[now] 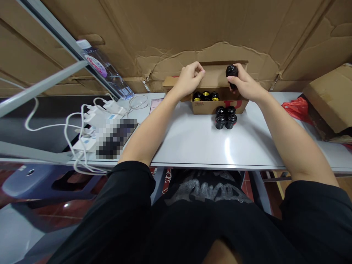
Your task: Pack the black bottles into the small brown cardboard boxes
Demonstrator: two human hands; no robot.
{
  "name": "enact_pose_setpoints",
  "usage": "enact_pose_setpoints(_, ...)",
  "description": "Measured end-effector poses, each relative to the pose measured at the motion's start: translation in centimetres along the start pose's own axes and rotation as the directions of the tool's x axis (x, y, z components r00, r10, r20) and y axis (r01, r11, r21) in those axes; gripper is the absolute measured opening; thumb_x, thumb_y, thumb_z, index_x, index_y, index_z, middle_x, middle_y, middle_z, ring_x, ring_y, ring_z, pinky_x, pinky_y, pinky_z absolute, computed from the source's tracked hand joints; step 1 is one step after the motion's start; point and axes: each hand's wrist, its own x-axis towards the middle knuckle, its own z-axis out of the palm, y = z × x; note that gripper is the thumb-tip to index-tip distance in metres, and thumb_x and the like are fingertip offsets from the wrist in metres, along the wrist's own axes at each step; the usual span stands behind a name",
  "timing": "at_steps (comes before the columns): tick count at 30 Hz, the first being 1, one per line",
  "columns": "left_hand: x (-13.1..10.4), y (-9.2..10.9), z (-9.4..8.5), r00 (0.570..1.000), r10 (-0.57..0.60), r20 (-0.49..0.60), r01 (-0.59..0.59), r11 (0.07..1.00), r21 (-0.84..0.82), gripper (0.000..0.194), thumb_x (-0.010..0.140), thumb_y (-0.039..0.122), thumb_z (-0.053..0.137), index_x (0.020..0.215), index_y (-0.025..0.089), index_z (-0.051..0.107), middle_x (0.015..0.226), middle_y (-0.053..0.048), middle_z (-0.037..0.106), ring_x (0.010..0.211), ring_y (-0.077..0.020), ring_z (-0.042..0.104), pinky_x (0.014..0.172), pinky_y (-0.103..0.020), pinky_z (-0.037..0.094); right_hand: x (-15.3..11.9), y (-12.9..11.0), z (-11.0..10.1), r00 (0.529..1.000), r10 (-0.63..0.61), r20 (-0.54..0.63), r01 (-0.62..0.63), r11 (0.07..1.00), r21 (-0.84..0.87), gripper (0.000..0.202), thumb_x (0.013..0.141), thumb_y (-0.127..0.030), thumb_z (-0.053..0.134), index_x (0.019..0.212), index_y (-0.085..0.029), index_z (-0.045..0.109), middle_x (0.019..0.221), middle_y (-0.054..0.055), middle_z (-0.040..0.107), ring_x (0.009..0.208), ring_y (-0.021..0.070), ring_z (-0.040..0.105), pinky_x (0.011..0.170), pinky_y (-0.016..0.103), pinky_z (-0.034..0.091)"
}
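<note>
My right hand (242,81) grips a black cylindrical part (232,72) with a ribbed upper end, above the right side of an open cardboard box (205,107). My left hand (191,77) hovers over the box's left side, fingers loosely curled, with nothing visible in it. Inside the box, several black parts with yellow threaded-looking rings (205,96) stand at the left. A small cluster of similar black parts (226,117) stands on the white table just in front of the box. My right fingers partly cover the held part.
Tall cardboard (170,29) lines the back of the table (192,143). At left are a plastic bottle (104,69), white chargers with cables (90,117) and a pixelated dark device (117,139). A red plastic bag (298,109) and a larger carton (330,97) sit at right.
</note>
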Motion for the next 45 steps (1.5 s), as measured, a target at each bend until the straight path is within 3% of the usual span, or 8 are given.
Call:
enact_pose_setpoints(5, -1.7, -2.6, 1.0, 0.99, -0.099, -0.105, 0.095, 0.995, -0.039, 0.025, 0.116, 0.028, 0.094, 0.099, 0.026, 0.074, 0.066, 0.007, 0.051, 0.068, -0.02, 0.061, 0.098, -0.042, 0.059, -0.3, 0.7, -0.2, 0.998, -0.026, 0.051, 0.03, 0.997, -0.075, 0.088, 0.105, -0.104, 0.076, 0.156, -0.034, 0.064, 0.151, 0.016, 0.083, 0.122, 0.0425, 0.082, 0.096, 0.061, 0.075)
enact_pose_setpoints(10, -6.5, -3.3, 0.8, 0.965, -0.194, -0.178, 0.185, 0.981, -0.065, 0.017, 0.114, 0.017, 0.089, 0.114, 0.028, 0.076, 0.072, 0.007, 0.058, 0.072, -0.0194, 0.063, 0.094, -0.039, 0.056, -0.7, -0.1, -0.1, 0.998, -0.047, 0.039, 0.051, 0.994, -0.097, 0.068, 0.116, -0.083, 0.076, 0.158, -0.033, 0.06, 0.146, 0.014, 0.082, 0.119, 0.037, 0.079, 0.112, 0.062, 0.07)
enact_pose_setpoints(14, -8.9, -4.2, 1.3, 0.942, -0.293, -0.164, 0.272, 0.952, -0.139, 0.02, 0.115, 0.018, 0.087, 0.123, 0.029, 0.072, 0.079, 0.007, 0.064, 0.081, -0.0195, 0.067, 0.092, -0.036, 0.057, -1.0, -0.6, 0.3, 0.999, -0.034, 0.018, 0.036, 0.994, -0.102, 0.061, 0.11, -0.08, 0.083, 0.145, -0.036, 0.06, 0.139, 0.011, 0.081, 0.124, 0.0378, 0.073, 0.121, 0.064, 0.067)
enact_pose_setpoints(20, -9.2, -5.8, 2.4, 0.934, -0.346, -0.084, 0.31, 0.906, -0.288, 0.021, 0.124, 0.037, 0.089, 0.131, 0.029, 0.07, 0.082, 0.006, 0.063, 0.072, -0.0161, 0.062, 0.08, -0.031, 0.053, -1.4, 0.0, 1.2, 0.998, -0.07, -0.008, 0.066, 0.966, -0.249, 0.063, 0.097, -0.077, 0.09, 0.137, -0.034, 0.069, 0.136, 0.014, 0.085, 0.139, 0.0549, 0.076, 0.127, 0.081, 0.066)
enact_pose_setpoints(26, -9.5, -5.5, 2.5, 0.937, -0.346, -0.041, 0.312, 0.887, -0.341, 0.047, 0.116, 0.067, 0.094, 0.132, 0.03, 0.069, 0.081, 0.007, 0.061, 0.063, -0.0121, 0.057, 0.076, -0.031, 0.056, -1.5, 0.3, 1.2, 0.998, -0.063, 0.024, 0.068, 0.941, -0.331, 0.059, 0.096, -0.066, 0.092, 0.138, -0.032, 0.071, 0.129, 0.015, 0.084, 0.133, 0.0554, 0.079, 0.128, 0.081, 0.065)
enact_pose_setpoints(33, -9.7, -4.8, 2.3, 0.942, -0.334, -0.028, 0.311, 0.903, -0.297, 0.024, 0.127, 0.049, 0.083, 0.132, 0.032, 0.067, 0.082, 0.005, 0.062, 0.061, -0.0144, 0.059, 0.064, -0.03, 0.052, -1.9, -0.3, 1.5, 0.996, -0.07, 0.049, 0.083, 0.921, -0.38, 0.064, 0.099, -0.071, 0.084, 0.148, -0.032, 0.071, 0.133, 0.017, 0.087, 0.135, 0.0578, 0.08, 0.129, 0.085, 0.063)
enact_pose_setpoints(41, -9.7, -4.9, 2.1, 0.941, -0.336, -0.024, 0.317, 0.907, -0.276, 0.039, 0.122, 0.065, 0.087, 0.132, 0.032, 0.068, 0.085, 0.004, 0.065, 0.062, -0.0151, 0.06, 0.066, -0.032, 0.056, -2.4, -0.9, 1.6, 0.996, -0.068, 0.056, 0.084, 0.928, -0.362, 0.062, 0.104, -0.078, 0.083, 0.146, -0.035, 0.07, 0.129, 0.015, 0.088, 0.125, 0.0522, 0.08, 0.125, 0.081, 0.063)
enact_pose_setpoints(45, -9.8, -4.5, 1.9, 0.941, -0.338, -0.007, 0.323, 0.906, -0.275, 0.026, 0.127, 0.054, 0.081, 0.133, 0.032, 0.066, 0.086, 0.004, 0.065, 0.062, -0.0158, 0.059, 0.066, -0.032, 0.054, -2.4, -1.2, 1.6, 0.997, -0.079, 0.027, 0.083, 0.908, -0.411, 0.062, 0.102, -0.071, 0.081, 0.149, -0.032, 0.071, 0.131, 0.017, 0.088, 0.125, 0.0556, 0.081, 0.123, 0.08, 0.065)
